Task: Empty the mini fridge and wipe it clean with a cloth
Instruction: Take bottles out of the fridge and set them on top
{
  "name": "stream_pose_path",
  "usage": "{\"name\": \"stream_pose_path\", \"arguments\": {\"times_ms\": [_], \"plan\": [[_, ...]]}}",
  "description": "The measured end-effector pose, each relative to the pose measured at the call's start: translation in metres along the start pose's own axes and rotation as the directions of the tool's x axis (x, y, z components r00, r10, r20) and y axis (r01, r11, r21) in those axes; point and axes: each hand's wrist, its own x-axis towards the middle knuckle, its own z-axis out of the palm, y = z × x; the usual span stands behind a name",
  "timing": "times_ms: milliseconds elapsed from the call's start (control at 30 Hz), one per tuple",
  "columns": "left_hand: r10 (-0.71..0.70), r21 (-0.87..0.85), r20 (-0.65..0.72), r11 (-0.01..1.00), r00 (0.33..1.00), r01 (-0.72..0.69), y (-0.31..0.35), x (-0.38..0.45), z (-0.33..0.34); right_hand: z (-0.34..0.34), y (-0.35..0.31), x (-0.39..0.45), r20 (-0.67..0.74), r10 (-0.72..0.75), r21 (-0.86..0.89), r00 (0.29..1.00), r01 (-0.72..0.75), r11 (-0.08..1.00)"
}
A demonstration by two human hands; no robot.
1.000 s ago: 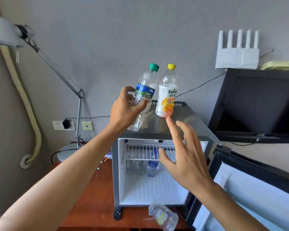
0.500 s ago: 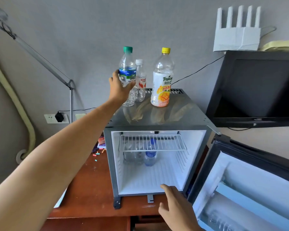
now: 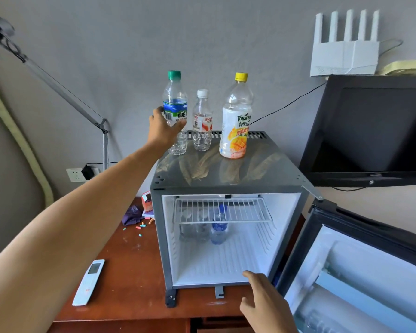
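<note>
My left hand (image 3: 165,131) is wrapped around the green-cap bottle (image 3: 175,111), thumb on its front label, the rest of my fingers hidden behind it. The bottle stands upright on the fridge top (image 3: 228,169), near its back left corner, so the job now is a clean release. I judge I should feel the base sit flat first, then uncurl straight back toward myself, not sideways: the small bottle (image 3: 202,121) stands just beyond my thumb, and the juice bottle (image 3: 235,121) is further right. A nudge could topple all three, and they look light.

My right hand (image 3: 264,301) hangs loose in front of the fridge's (image 3: 161,236) lower lip, fingers relaxed, holding nothing. The blue-cap bottle (image 3: 219,227) waits deep inside, well past those fingertips, under the wire shelf (image 3: 222,211), with what seem to be clear bottles beside it. I would reach in low, below the shelf. The door (image 3: 360,267) stands wide open just right of that hand, so I keep my elbow in.
</note>
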Motion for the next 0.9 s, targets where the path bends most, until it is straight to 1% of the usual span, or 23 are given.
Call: {"name": "stream_pose_path", "arguments": {"times_ms": [133,233,433,700,900], "plan": [[-0.002,-0.044,0.032,0.999,0.999,0.003,0.000,-0.002,0.001,-0.001,0.000,-0.001,0.027,-0.001,-0.014,1.000,0.001,1.000],[-0.046,-0.095,0.061,0.994,0.997,0.052,-0.001,-0.005,0.001,-0.003,0.002,-0.002,0.031,0.008,-0.028,0.999,-0.007,1.000],[-0.060,-0.116,0.079,0.991,0.995,0.069,-0.002,-0.012,-0.005,-0.005,0.005,-0.002,0.039,0.019,-0.035,0.999,-0.018,0.999],[-0.073,-0.125,0.107,0.988,0.992,0.086,-0.003,-0.023,-0.018,-0.020,0.000,0.001,0.030,0.004,-0.067,1.000,-0.002,0.998],[-0.049,-0.064,0.139,0.996,0.989,0.058,-0.008,-0.040,-0.017,-0.037,-0.005,0.002,-0.012,-0.027,-0.075,1.000,0.026,0.997]]}}
